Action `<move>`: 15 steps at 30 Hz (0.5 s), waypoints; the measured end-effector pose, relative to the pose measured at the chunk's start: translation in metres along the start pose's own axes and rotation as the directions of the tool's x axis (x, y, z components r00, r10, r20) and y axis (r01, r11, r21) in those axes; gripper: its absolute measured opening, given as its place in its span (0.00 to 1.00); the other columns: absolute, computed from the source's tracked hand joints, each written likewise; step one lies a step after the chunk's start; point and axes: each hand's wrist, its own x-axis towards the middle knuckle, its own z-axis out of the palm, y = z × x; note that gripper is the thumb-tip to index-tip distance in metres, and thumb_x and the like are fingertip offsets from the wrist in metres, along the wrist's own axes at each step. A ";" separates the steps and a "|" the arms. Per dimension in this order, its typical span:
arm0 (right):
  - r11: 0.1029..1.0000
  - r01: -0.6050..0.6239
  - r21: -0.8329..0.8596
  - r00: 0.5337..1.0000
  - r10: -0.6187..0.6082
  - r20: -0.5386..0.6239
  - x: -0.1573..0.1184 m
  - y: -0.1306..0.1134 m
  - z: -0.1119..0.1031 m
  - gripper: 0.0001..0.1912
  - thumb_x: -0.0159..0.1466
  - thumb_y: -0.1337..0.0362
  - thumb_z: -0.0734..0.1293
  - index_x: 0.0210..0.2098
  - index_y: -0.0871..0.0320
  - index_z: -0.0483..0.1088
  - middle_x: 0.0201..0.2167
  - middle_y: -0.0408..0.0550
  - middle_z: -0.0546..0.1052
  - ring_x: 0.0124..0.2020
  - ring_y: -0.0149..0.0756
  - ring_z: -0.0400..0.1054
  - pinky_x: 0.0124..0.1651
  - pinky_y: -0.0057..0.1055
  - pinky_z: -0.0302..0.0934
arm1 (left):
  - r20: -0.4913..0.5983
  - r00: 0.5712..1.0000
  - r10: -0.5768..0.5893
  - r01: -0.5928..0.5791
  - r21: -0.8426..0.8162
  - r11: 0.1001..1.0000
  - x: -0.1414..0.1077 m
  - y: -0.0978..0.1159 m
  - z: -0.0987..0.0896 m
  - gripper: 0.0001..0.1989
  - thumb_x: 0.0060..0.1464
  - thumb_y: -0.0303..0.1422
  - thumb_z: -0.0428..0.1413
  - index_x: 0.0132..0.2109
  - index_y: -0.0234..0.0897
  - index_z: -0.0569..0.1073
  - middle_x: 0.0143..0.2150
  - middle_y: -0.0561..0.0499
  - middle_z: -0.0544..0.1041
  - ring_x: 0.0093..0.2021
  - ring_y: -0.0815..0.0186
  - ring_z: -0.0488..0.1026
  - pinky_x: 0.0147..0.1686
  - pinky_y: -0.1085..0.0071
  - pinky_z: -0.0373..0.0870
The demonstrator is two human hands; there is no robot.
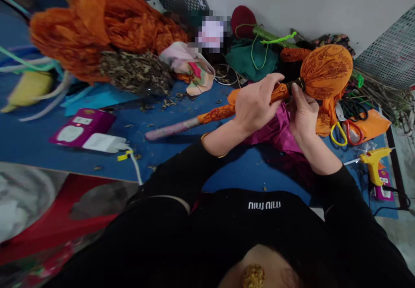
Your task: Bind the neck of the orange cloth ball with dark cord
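Observation:
A stick with a round head (327,72), both covered in orange patterned cloth, slants over the blue table. My left hand (254,102) is wrapped round its orange handle, whose bare pinkish end (171,130) sticks out to the left. Just below the head, my right hand (303,108) has its thumb and fingers pinched on a dark band (296,84) round the neck. Purple cloth (274,132) lies under both hands. Scissors with yellow and red handles (346,132) rest right of my right hand.
Orange cloth (97,28) and dried plant bits (136,72) are heaped at back left. A purple power socket (86,126) with a white charger (105,142) sits at front left. At right are a yellow glue gun (376,162) and twigs (382,89). Green cloth (254,59) lies behind my hands.

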 end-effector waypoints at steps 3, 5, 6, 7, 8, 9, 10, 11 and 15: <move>0.998 -0.010 0.065 0.999 0.012 -0.036 -0.001 -0.006 0.005 0.27 0.60 0.51 0.81 0.23 0.51 0.60 0.20 0.31 0.54 0.18 0.23 0.47 0.20 0.24 0.49 | 0.090 0.996 -0.012 0.011 0.017 1.000 0.007 -0.002 -0.013 0.23 0.63 0.37 0.58 0.63 0.40 0.78 0.60 0.46 0.85 0.59 0.52 0.83 0.58 0.60 0.77; 0.999 -0.011 0.048 0.999 0.012 -0.035 0.001 -0.005 0.005 0.27 0.59 0.51 0.81 0.23 0.51 0.61 0.20 0.32 0.55 0.19 0.23 0.46 0.19 0.25 0.48 | 0.253 0.966 -0.050 0.042 0.039 0.998 0.016 -0.008 -0.025 0.21 0.61 0.39 0.58 0.58 0.39 0.80 0.51 0.46 0.87 0.53 0.50 0.84 0.52 0.61 0.77; 1.000 -0.007 0.029 1.000 0.008 -0.030 0.003 -0.003 0.004 0.26 0.60 0.50 0.80 0.23 0.51 0.61 0.20 0.32 0.55 0.19 0.24 0.47 0.19 0.25 0.49 | 0.344 0.937 -0.062 0.049 0.047 0.998 0.020 -0.013 -0.031 0.19 0.59 0.41 0.58 0.54 0.38 0.82 0.47 0.46 0.87 0.50 0.49 0.85 0.49 0.61 0.77; 1.000 -0.002 0.010 1.000 0.002 -0.026 0.006 0.001 0.002 0.26 0.61 0.49 0.80 0.24 0.51 0.62 0.20 0.33 0.56 0.19 0.24 0.48 0.19 0.26 0.50 | 0.432 0.900 -0.060 0.043 0.049 0.998 0.025 -0.019 -0.037 0.19 0.57 0.42 0.59 0.50 0.37 0.83 0.44 0.46 0.87 0.47 0.49 0.85 0.47 0.62 0.76; 1.000 0.004 -0.004 1.000 -0.004 -0.018 0.009 0.005 -0.001 0.26 0.62 0.47 0.79 0.24 0.51 0.62 0.20 0.33 0.56 0.19 0.25 0.49 0.19 0.26 0.50 | 0.505 0.861 -0.054 0.041 0.038 0.998 0.029 -0.026 -0.042 0.19 0.55 0.43 0.60 0.48 0.37 0.83 0.42 0.47 0.86 0.46 0.49 0.85 0.46 0.63 0.75; 1.000 0.008 -0.010 1.000 -0.008 -0.008 0.012 0.010 -0.004 0.27 0.63 0.46 0.79 0.24 0.51 0.61 0.20 0.33 0.56 0.18 0.26 0.50 0.19 0.27 0.51 | 0.560 0.827 -0.051 0.051 0.016 0.999 0.032 -0.033 -0.047 0.19 0.55 0.45 0.61 0.48 0.37 0.83 0.41 0.49 0.86 0.46 0.50 0.85 0.46 0.63 0.75; 1.000 0.014 -0.009 1.000 -0.014 0.003 0.015 0.015 -0.006 0.29 0.63 0.45 0.79 0.24 0.50 0.60 0.20 0.33 0.55 0.18 0.26 0.50 0.19 0.27 0.52 | 0.592 0.804 -0.059 0.071 0.003 0.998 0.034 -0.040 -0.051 0.21 0.54 0.47 0.62 0.49 0.38 0.83 0.42 0.50 0.86 0.47 0.50 0.85 0.48 0.63 0.76; 1.000 0.023 -0.005 1.000 -0.023 0.013 0.018 0.020 -0.009 0.30 0.64 0.43 0.79 0.24 0.50 0.59 0.19 0.33 0.54 0.18 0.26 0.52 0.19 0.27 0.53 | 0.623 0.780 -0.062 0.082 -0.003 0.997 0.034 -0.046 -0.055 0.26 0.52 0.50 0.64 0.51 0.38 0.83 0.46 0.49 0.87 0.50 0.48 0.85 0.52 0.60 0.77; 0.997 0.062 -0.036 0.997 -0.061 0.038 0.023 0.035 -0.015 0.30 0.65 0.39 0.77 0.24 0.50 0.59 0.20 0.35 0.59 0.21 0.31 0.63 0.21 0.29 0.62 | 0.401 0.914 -0.064 0.195 -0.295 0.935 0.033 -0.052 -0.065 0.50 0.50 0.56 0.66 0.73 0.29 0.70 0.77 0.33 0.70 0.74 0.41 0.71 0.73 0.49 0.67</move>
